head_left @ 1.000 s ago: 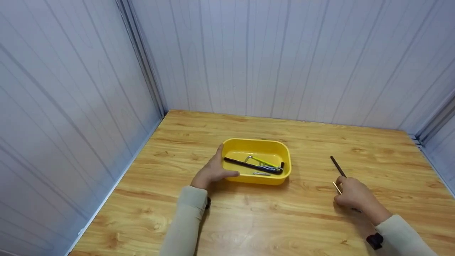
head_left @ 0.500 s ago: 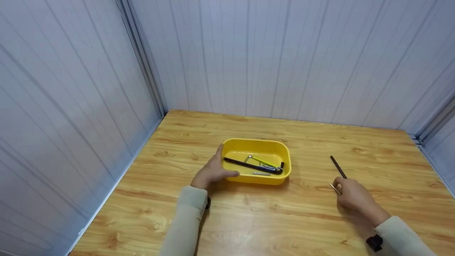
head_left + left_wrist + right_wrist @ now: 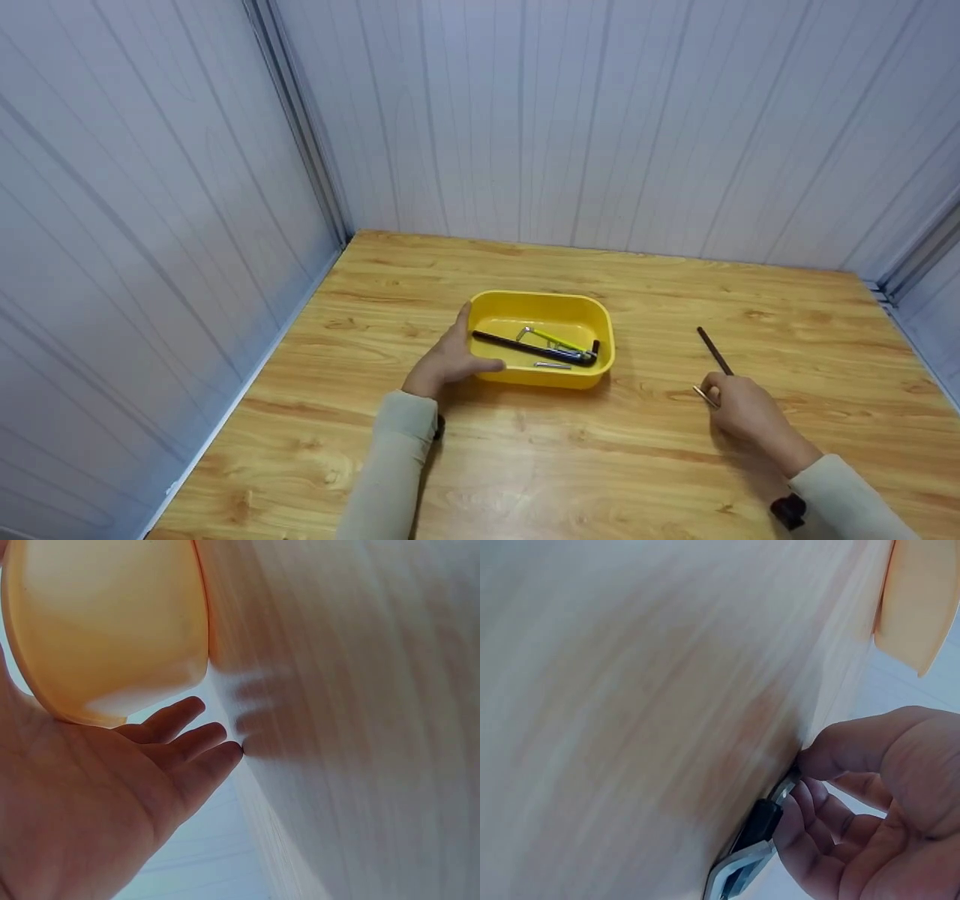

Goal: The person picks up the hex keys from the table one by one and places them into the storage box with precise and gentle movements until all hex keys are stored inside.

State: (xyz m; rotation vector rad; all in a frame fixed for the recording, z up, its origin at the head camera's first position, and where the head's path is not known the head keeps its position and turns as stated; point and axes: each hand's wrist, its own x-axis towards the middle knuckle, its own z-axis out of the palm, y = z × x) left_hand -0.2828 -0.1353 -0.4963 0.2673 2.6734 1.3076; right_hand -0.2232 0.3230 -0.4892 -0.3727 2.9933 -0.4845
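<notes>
My left hand lies against the left end of the yellow plastic box. Its thumb lies along the front rim; in the left wrist view, the other visible fingers stretch loosely below the wall. A black hex key, a yellow-green hex key and small silver pieces lie inside the box. To the right, my right hand pinches a silver hex key just at the tabletop. A black hex key, its long arm pointing away, lies partly hidden under that hand.
In the right wrist view, a second bright metal key lies beside the black one. The wood-grain table ends at pale panel walls behind and at the left. The box stands left of the right hand.
My right hand has shifted slightly and the silver hex key in its fingers has turned a little, its tip now further left. The left hand, the box and the black key stay put.
</notes>
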